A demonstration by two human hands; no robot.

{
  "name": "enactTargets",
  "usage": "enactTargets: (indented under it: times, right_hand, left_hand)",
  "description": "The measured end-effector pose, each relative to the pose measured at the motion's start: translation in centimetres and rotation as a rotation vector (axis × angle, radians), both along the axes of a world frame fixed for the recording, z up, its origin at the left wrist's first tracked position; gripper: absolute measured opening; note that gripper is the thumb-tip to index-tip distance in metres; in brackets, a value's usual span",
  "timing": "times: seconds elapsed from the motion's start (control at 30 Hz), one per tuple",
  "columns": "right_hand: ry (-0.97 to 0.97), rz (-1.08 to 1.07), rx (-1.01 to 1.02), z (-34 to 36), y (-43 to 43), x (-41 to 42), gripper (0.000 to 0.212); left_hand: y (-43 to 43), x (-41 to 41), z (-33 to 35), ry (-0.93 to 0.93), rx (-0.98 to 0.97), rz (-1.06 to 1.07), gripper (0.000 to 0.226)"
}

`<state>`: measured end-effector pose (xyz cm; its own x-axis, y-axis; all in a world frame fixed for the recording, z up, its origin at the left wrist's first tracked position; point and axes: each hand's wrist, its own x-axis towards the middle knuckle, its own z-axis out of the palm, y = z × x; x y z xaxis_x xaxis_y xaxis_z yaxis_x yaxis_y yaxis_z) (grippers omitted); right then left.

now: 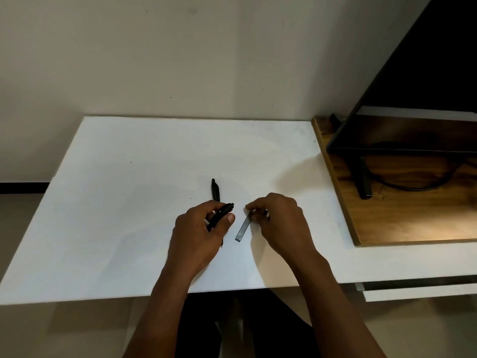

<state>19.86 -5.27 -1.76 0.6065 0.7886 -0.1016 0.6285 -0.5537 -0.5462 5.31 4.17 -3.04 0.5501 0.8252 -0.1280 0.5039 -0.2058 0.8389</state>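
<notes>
My left hand (200, 229) grips a black pen-like tool (222, 212) just above the white table (116, 202), with the thumb alongside it. A second black pen (215, 190) lies on the table behind that hand, partly hidden by it. My right hand (280, 220) pinches the upper end of a thin grey flat strip (242, 229), whose lower end points down toward the table. The two hands are close together, a small gap apart.
A wooden board (387, 223) lies on the table at the right, carrying a dark monitor (413, 86) on a black stand (364, 177) with a cable. A plain wall stands behind the table. The table's front edge is near my forearms.
</notes>
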Motion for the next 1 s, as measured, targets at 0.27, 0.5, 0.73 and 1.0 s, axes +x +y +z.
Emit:
enactTargets:
  times: [0.27,0.5,0.73,1.0]
  right_hand:
    - [-0.066,0.018,-0.056,-0.4,0.2,-0.1,0.03]
    - [-0.059,-0.008,-0.038,-0.5,0.3,0.0,0.026]
    - [-0.073,0.016,-0.041,-0.5,0.2,0.1,0.03]
    - [-0.022,0.016,0.084,0.8,-0.8,1.7,0.024]
  left_hand:
    - [-0.1,0.0,-0.2,0.106,0.031,-0.032,0.026]
    - [-0.7,0.3,0.2,0.304,0.143,-0.042,0.029]
    - [-0.7,0.1,0.2,0.27,0.138,-0.011,0.012]
    - [-0.3,0.0,-0.1,0.13,0.058,0.059,0.029]
